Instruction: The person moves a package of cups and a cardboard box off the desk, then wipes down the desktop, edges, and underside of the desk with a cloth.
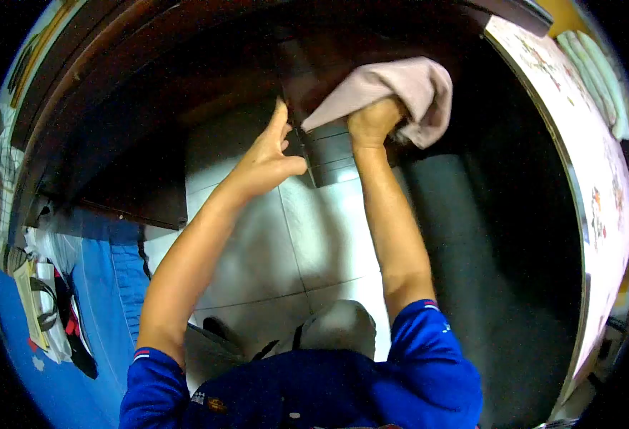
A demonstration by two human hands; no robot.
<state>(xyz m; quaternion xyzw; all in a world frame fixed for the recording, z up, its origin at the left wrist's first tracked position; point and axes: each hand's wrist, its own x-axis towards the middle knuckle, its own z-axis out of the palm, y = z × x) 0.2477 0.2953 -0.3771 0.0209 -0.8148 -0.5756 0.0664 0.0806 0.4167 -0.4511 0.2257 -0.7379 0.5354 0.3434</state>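
Observation:
My right hand [375,123] is closed around a bunched pale pink cloth [429,89]. One corner of the cloth trails to the left, over a dark glossy panel [329,148] that mirrors the floor tiles. My left hand [268,157] is beside the panel's narrow left edge. Its thumb points right, with the tip right at that edge, while the index finger stretches upward and the other fingers bend. Nothing shows in its grasp.
Dark wooden furniture [129,107] curves around the top and left. Pale floor tiles [257,236] lie below my arms. At right is a white flower-patterned surface [586,164] with folded green cloth [597,79] near it. Blue fabric [111,286] and small items sit at left.

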